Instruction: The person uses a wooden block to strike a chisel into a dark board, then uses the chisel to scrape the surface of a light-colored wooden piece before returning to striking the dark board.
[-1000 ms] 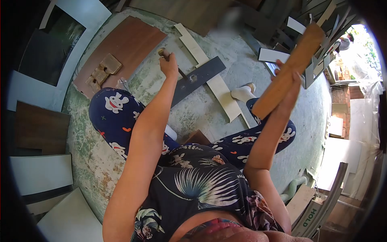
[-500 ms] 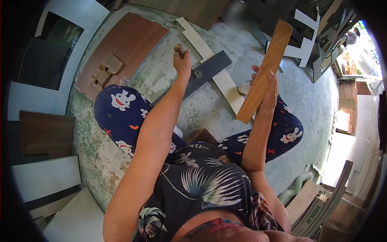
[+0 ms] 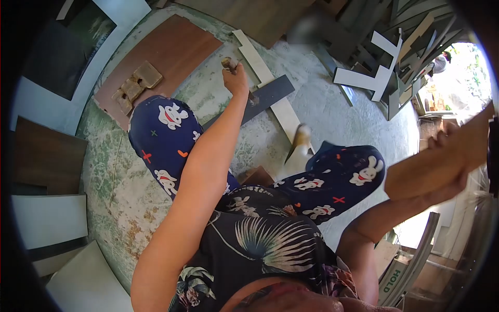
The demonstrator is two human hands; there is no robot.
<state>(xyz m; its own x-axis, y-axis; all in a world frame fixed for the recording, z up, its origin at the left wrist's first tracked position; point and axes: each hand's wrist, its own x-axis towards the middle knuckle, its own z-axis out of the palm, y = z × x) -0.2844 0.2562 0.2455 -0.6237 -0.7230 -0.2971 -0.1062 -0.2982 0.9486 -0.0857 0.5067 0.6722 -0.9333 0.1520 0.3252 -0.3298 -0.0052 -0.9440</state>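
My left hand (image 3: pixel 236 80) is closed around a short brown tool handle (image 3: pixel 227 63) with a rounded end; the rest of that tool is mostly hidden. Just below the hand, a dark grey plank (image 3: pixel 270 98) lies across a long cream strip (image 3: pixel 286 122) on the floor. Out at the right, my right hand (image 3: pixel 455 182) grips a flat brown wooden board (image 3: pixel 436 169), raised and tilted, its far end near the edge of the view. Some fingers show over the board's upper edge.
Brown blocks (image 3: pixel 148 75) rest on a reddish-brown panel (image 3: pixel 171 49) at the upper left. Cut boards (image 3: pixel 382 70) are piled at the upper right. More panels (image 3: pixel 49 218) line the left. My bent knees (image 3: pixel 358 174) flank the planks, with a foot (image 3: pixel 301 138) beside the strip.
My right hand has swung the brown board from above my right knee out to the far right. My left hand has stayed nearly in place, still holding the handle.
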